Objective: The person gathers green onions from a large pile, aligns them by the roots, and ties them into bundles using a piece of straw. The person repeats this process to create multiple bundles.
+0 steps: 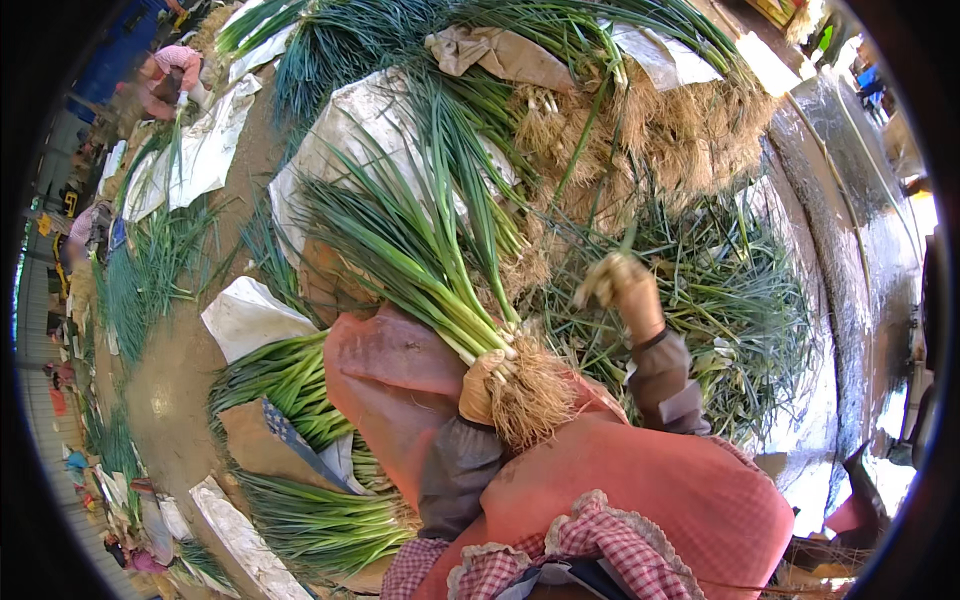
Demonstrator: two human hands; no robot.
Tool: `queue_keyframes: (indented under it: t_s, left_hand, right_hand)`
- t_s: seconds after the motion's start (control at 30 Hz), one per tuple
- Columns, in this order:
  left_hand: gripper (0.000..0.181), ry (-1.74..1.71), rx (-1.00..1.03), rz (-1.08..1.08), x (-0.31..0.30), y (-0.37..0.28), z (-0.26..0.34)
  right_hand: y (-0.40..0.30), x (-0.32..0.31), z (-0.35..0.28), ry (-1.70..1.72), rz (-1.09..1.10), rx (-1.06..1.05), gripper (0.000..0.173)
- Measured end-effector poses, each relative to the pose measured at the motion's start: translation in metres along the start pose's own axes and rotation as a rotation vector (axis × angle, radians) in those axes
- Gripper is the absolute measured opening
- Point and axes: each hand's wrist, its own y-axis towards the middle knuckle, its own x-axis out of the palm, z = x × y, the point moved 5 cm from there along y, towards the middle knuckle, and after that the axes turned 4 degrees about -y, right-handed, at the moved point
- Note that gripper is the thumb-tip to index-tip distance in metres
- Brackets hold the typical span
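Observation:
My gloved left hand (480, 386) is closed around the white stems of a bunch of green onions (442, 292), just above the roots. The bunch lies slantwise over my lap on a red apron (637, 487), leaves pointing up and left. Its tangled brown roots (529, 394) hang beside the hand. Right of the bunch, my gloved right hand (622, 289) is raised and motion-blurred over a heap of loose green leaves (720, 315). A faint green streak shows above its fingers, and whether it holds a leaf is unclear.
Stacked onions with brown roots (675, 142) lie ahead, partly under white sheets (352, 127). More bundles (322, 517) rest at lower left beside a cardboard piece (262, 442). A wet floor strip (847, 247) runs along the right. Another person (169, 75) bends over onions at upper left.

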Motion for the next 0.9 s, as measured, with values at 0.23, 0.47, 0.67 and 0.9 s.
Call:
queue_keyframes:
  t_s: [0.23, 0.47, 0.67, 0.9]
  left_hand:
    - [0.024, 0.013, -0.012, -0.009, -0.013, 0.005, -0.006]
    - [0.023, 0.058, 0.068, -0.109, -0.037, 0.003, -0.009]
    - [0.025, -0.014, -0.042, -0.14, 0.019, -0.003, -0.011]
    - [0.026, -0.105, -0.13, -0.068, 0.018, -0.005, -0.007]
  right_hand:
    - [0.002, 0.055, 0.041, -0.092, -0.228, 0.51, 0.052]
    - [0.05, 0.082, 0.059, -0.012, -0.213, 0.285, 0.024]
    - [0.014, 0.115, 0.022, -0.295, -0.577, 0.397, 0.04]
    - [0.006, 0.095, 0.049, -0.212, -0.369, 0.036, 0.025]
